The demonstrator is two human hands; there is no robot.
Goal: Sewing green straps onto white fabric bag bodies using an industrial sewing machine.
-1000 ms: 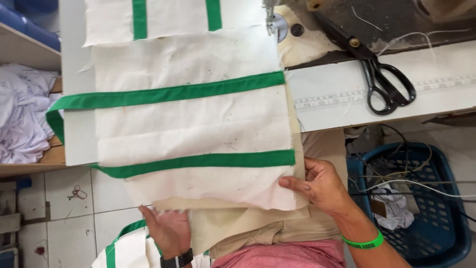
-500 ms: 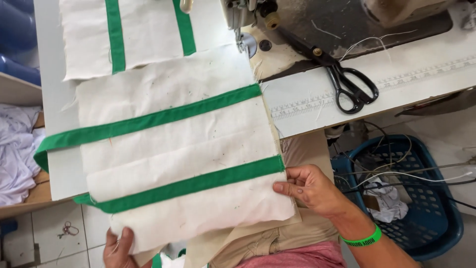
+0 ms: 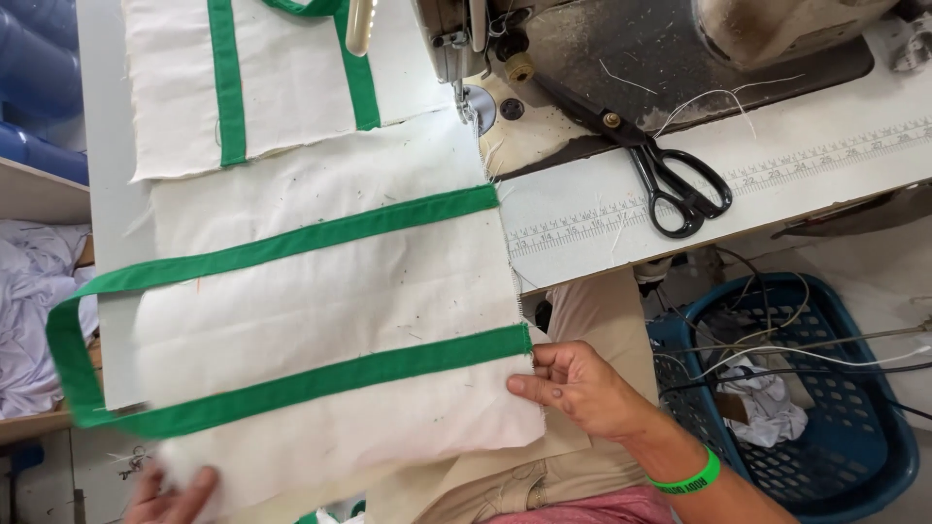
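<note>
**Here, a cream panel is held at two edges**

The right hand (image 3: pixel 582 388) is set at the near right edge of the cream fabric panel (image 3: pixel 330 311), and its fingers (image 3: pixel 544 361) are closed together on that edge, just below the end of the lower green strap (image 3: pixel 320 381). The left hand (image 3: pixel 170 490) is seen blurred at the panel's lower left corner; its fingers are laid against the cloth, but whether they are clamped on it cannot be told. The panel is spread flat on the table (image 3: pixel 621 209), reaching away from the right fingers toward the sewing machine (image 3: pixel 621 39). Black scissors (image 3: pixel 670 180) are laid well beyond those fingers, on the table. A blue basket (image 3: pixel 835 427) is seen to the right of the wrist, lower down
</note>
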